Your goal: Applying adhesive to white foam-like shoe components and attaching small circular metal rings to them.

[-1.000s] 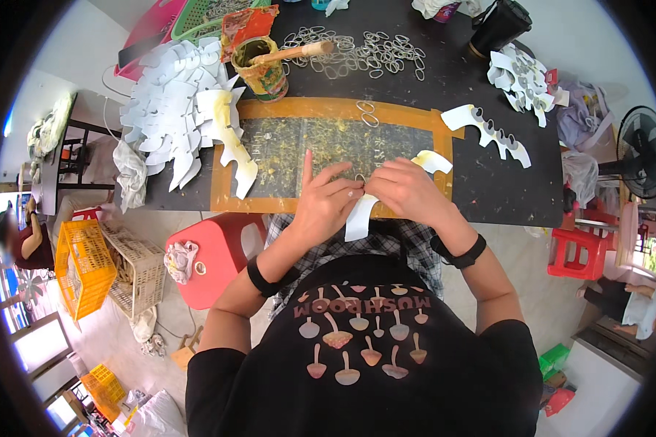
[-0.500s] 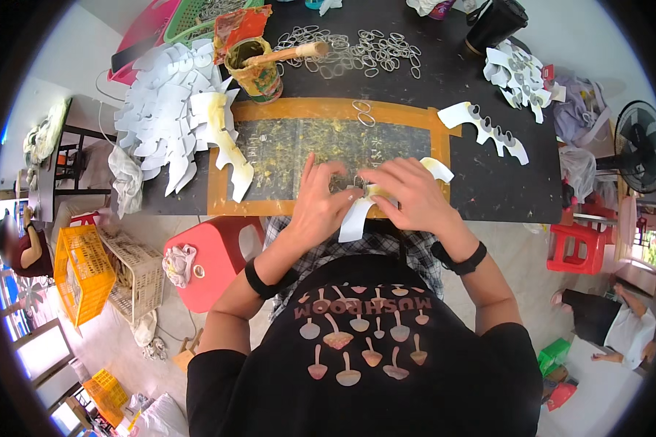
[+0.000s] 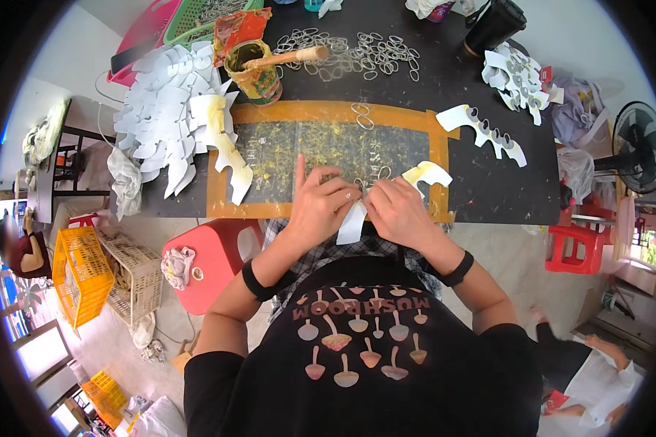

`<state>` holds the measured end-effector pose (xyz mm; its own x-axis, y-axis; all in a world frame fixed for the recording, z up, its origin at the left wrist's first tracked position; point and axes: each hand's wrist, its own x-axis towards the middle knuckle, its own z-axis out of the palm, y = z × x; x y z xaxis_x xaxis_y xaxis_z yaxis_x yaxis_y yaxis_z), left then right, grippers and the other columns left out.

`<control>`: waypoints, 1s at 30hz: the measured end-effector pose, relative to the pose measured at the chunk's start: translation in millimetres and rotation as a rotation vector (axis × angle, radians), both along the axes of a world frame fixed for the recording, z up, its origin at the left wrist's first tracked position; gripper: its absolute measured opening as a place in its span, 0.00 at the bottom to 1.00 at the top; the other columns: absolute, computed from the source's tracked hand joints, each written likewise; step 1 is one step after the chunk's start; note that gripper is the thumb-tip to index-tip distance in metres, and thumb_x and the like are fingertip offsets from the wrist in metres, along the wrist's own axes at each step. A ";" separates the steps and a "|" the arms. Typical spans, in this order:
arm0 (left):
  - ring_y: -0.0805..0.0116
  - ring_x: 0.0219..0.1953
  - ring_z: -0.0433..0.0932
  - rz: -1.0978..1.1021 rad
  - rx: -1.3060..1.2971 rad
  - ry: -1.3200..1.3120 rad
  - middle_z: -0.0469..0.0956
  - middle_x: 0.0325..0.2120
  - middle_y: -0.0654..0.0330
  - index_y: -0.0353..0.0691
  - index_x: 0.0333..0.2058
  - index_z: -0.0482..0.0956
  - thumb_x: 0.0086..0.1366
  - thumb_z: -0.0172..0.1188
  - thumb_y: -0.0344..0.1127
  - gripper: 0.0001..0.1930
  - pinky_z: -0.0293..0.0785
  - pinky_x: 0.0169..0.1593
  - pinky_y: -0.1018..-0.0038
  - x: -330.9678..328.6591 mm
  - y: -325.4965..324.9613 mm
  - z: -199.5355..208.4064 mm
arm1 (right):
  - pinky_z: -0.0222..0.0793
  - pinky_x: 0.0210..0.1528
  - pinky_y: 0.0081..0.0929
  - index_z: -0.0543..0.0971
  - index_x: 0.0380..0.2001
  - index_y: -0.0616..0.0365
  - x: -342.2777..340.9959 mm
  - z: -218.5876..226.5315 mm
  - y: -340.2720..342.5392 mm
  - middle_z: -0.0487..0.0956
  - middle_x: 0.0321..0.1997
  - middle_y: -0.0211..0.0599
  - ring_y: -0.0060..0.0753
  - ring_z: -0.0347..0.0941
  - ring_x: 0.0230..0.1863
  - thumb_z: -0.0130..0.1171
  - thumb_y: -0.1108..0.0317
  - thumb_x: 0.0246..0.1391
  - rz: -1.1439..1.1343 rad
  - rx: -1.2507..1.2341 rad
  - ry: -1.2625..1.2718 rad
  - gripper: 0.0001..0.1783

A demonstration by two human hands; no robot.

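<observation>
A white cut-out strip (image 3: 352,224) with a scalloped edge is pinched between both hands near the table's front edge. My left hand (image 3: 321,209) grips its near end, forefinger stretched out and the others bent. My right hand (image 3: 399,210) is closed over the strip's middle, its fingertips close to the left's. Beyond the right hand, the strip's yellow-smeared far end (image 3: 428,173) sticks out. One metal oval ring (image 3: 384,172) shows just above the right hand, and another lies at the left fingertips. The fingers partly hide how the rings sit on the strip.
A taped work mat (image 3: 270,156) carries two loose rings (image 3: 362,116). Behind it are a glue pot (image 3: 259,76) with a brush (image 3: 291,56) and a pile of rings (image 3: 393,54). White pieces (image 3: 164,109) are heaped left; a ringed strip (image 3: 481,135) lies right, near a black tumbler (image 3: 494,28).
My right hand has turned and drawn in toward the left, its fingers closing over the strip. A ring now shows above it. At lower right another person has moved.
</observation>
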<state>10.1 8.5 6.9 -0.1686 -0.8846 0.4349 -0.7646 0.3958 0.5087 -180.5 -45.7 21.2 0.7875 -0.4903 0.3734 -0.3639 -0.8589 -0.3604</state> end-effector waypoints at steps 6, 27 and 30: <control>0.63 0.47 0.73 -0.027 -0.049 -0.003 0.80 0.34 0.72 0.51 0.29 0.85 0.49 0.67 0.30 0.08 0.41 0.66 0.43 1.9 1.5 -2.0 | 0.62 0.38 0.31 0.76 0.33 0.58 -4.5 17.2 -20.1 0.74 0.34 0.33 0.36 0.70 0.34 0.60 0.74 0.45 0.033 0.060 -0.113 0.09; 0.63 0.55 0.70 -0.088 -0.059 -0.092 0.80 0.41 0.72 0.49 0.32 0.84 0.53 0.61 0.30 0.08 0.34 0.67 0.39 0.0 2.7 -2.9 | 0.61 0.39 0.30 0.76 0.28 0.61 -8.2 2.0 9.2 0.69 0.26 0.33 0.33 0.68 0.31 0.56 0.72 0.40 -0.036 -0.205 -0.036 0.08; 0.63 0.55 0.70 -0.085 -0.036 -0.111 0.80 0.42 0.73 0.50 0.32 0.84 0.53 0.61 0.31 0.08 0.33 0.66 0.38 0.5 1.8 -5.0 | 0.61 0.39 0.31 0.75 0.25 0.60 -6.9 4.9 11.3 0.68 0.25 0.32 0.33 0.67 0.30 0.57 0.71 0.39 -0.034 -0.224 -0.030 0.06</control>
